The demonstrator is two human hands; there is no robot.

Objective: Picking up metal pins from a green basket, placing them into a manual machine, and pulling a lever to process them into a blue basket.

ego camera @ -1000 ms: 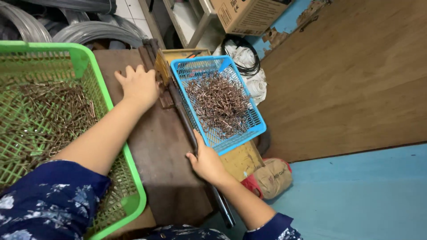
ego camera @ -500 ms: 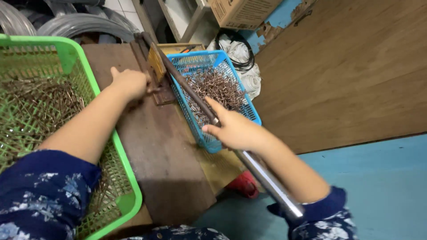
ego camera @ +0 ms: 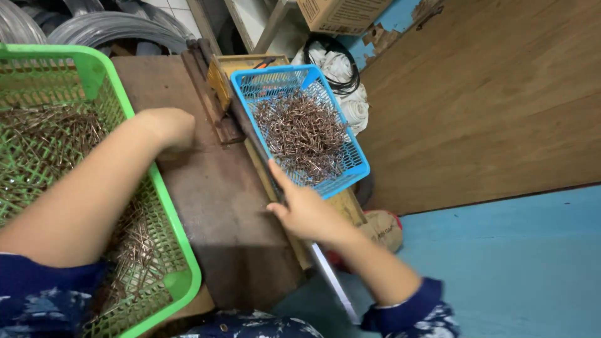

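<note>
- Lever [ego camera: 250, 134]: a long dark metal bar, lying flat along the right edge of the wooden bench [ego camera: 219, 206]. Its long axis runs from the far left, near the metal jig [ego camera: 210, 94], toward the near right, where a paler length sticks out past the bench edge.
- Right hand [ego camera: 307, 213]: laid on the lever partway along, fingers closed over it, one finger stretched forward along the bar. The lever passes under the palm; more of it lies ahead of the hand than behind.
- Left hand [ego camera: 169, 128]: curled loosely, knuckles up, resting on the bench just left of the jig. Whether it pinches anything cannot be told; the fingertips are hidden.
- The right hand is on the lever; the left is apart from it, nearer the pivot end.
- Blue basket [ego camera: 350, 147]: just right of the lever, holding a heap of small bent wire pieces [ego camera: 303, 134], brownish.
- Green basket [ego camera: 159, 206]: left of the bench, under the left forearm, holding straight wire lengths [ego camera: 37, 138] of the same colour.
- Further out: coils of grey wire [ego camera: 106, 28] at the far left, a cardboard box [ego camera: 341, 12] above, a wooden wall panel [ego camera: 476, 106] and blue floor [ego camera: 501, 263] to the right.
</note>
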